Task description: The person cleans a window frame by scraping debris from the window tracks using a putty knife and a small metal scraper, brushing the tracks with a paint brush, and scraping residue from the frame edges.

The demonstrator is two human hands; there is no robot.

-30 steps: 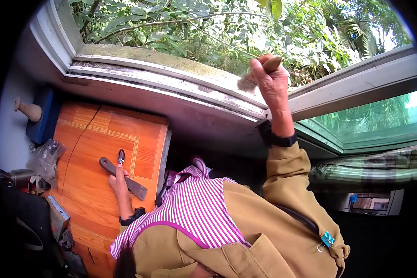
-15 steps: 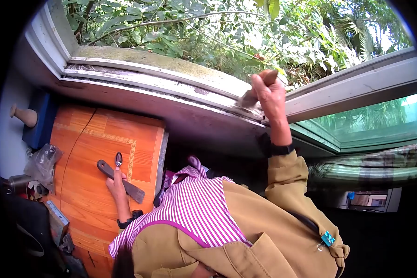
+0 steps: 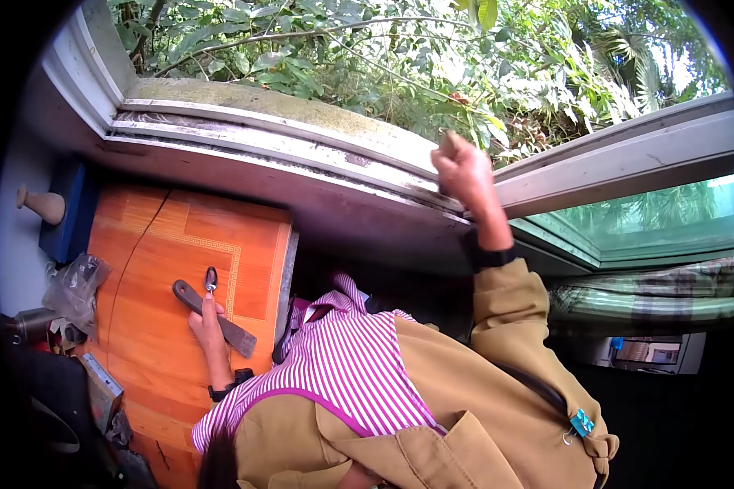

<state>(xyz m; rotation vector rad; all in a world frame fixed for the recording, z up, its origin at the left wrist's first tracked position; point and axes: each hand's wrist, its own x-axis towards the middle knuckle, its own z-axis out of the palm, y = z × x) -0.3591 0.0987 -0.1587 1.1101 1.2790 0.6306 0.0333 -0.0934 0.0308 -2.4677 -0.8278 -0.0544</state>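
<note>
My right hand [image 3: 470, 178] is closed round what looks like a brush with a wooden handle [image 3: 448, 142]; its bristle end is mostly hidden by the hand, low over the window track [image 3: 334, 155]. Dirt lies dark along the track's grooves. At the left, my left hand [image 3: 209, 328] rests over the wooden tabletop, closed on a scraper with a dark handle [image 3: 189, 297] and a flat metal blade [image 3: 238, 337]. A small metal spoon [image 3: 211, 279] sticks out past the left thumb, apparently held in the same hand.
An open window sash with green glass [image 3: 652, 212] is on the right, above a checked curtain [image 3: 652, 285]. The orange wooden tabletop [image 3: 155, 350] bears a plastic bag [image 3: 77, 289] and a small box [image 3: 102, 383] at its left edge. Foliage grows outside.
My right hand has shifted slightly left and down along the track, turning so that the brush's bristles are less visible. My left hand stays nearly still with the scraper and spoon.
</note>
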